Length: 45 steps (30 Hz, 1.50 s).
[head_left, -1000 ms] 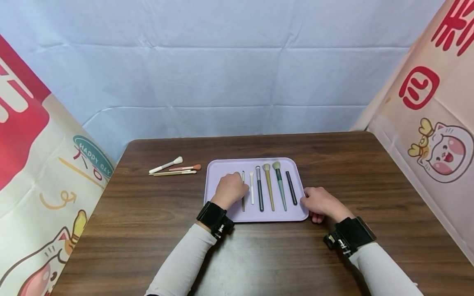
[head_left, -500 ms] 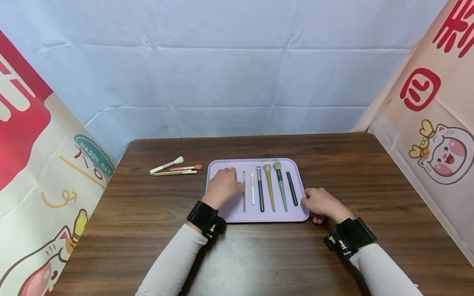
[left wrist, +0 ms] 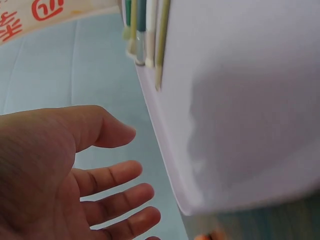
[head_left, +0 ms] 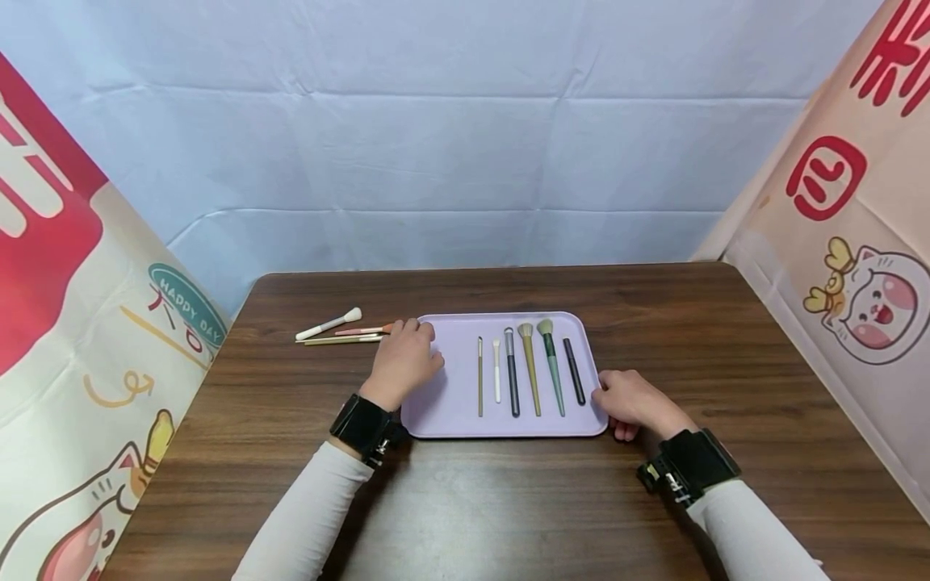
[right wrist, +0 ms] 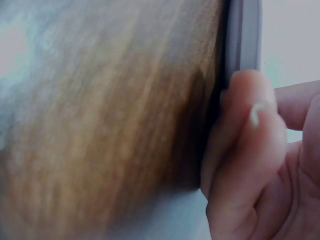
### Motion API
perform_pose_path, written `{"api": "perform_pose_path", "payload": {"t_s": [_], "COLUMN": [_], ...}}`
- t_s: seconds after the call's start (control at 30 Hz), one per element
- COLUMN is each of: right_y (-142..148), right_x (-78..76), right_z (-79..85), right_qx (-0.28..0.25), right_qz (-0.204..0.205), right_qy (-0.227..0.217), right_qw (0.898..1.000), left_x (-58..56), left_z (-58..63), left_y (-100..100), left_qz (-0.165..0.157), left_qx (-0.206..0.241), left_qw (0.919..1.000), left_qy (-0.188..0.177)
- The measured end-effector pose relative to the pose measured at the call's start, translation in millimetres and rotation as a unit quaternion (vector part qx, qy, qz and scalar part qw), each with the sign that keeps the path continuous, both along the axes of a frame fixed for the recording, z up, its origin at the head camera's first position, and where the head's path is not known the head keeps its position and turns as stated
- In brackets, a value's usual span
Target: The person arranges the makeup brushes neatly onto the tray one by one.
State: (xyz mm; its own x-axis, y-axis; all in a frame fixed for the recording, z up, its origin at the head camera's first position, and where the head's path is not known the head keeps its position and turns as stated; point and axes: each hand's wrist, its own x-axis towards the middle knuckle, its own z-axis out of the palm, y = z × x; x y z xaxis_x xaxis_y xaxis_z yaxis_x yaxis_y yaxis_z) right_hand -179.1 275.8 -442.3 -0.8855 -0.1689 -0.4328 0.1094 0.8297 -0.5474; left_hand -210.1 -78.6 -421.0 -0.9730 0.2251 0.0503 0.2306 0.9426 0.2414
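Observation:
My left hand (head_left: 404,360) hovers over the left edge of a lilac tray (head_left: 443,420). In the left wrist view its fingers (left wrist: 120,197) are spread and hold nothing. My right hand (head_left: 634,400) grips the tray's right rim; the right wrist view shows curled fingers (right wrist: 250,145) against the rim's side. Several makeup brushes lie side by side on the tray: a thin gold one (head_left: 480,379), a short white one (head_left: 497,373), a dark grey one (head_left: 513,379), an olive one (head_left: 531,371), a green one (head_left: 554,371) and a short black one (head_left: 574,373).
Left of the tray, on the brown wooden table (head_left: 254,420), lie a white brush (head_left: 327,324), a pink brush (head_left: 359,330) and a gold brush (head_left: 341,340). My left hand partly covers the ends of the pink and gold ones. Printed cloths flank the table.
My left hand has moved left, away from the thin gold brush, to the tray's left edge. That brush stays lying on the tray. My right hand has kept its place.

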Motion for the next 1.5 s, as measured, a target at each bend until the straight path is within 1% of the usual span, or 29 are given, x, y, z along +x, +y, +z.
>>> {"api": "perform_pose_path", "payload": {"t_s": [0.1,0.2,0.5,0.93,1.17,1.33,1.5], "right_y": [0,0,0,0,0,-1,-2], "right_x": [0.0,0.3,-0.3,0.2,0.1,0.0,0.0], "right_z": [-0.2,-0.2,-0.6,-1.6,-1.1,-0.6,0.2], "right_qx": [0.001,0.002,0.003,0.008,0.009,0.009,0.01], "right_qz": [0.001,0.002,-0.002,-0.004,-0.003,-0.003,-0.002], "right_qy": [0.0,0.0,-0.005,-0.002,-0.003,-0.004,-0.004], "right_qw": [1.0,1.0,1.0,1.0,1.0,1.0,1.0], "left_x": [0.6,0.5,-0.7,-1.2,-0.6,-0.8,-1.2], "left_z": [2.0,3.1,-0.7,-1.3,-0.5,-3.8,-5.6], "left_y": [-9,-18,-40,-55,-63,-69,-76], "left_qz": [0.008,0.012,0.019,0.034,0.039,0.041,0.041], "left_qx": [0.003,0.005,0.001,-0.001,0.004,0.013,0.012], "left_qw": [0.9999,0.9999,0.9998,0.9994,0.9992,0.9991,0.999], "left_qy": [-0.009,-0.009,0.009,-0.008,-0.003,0.0,-0.007]}}
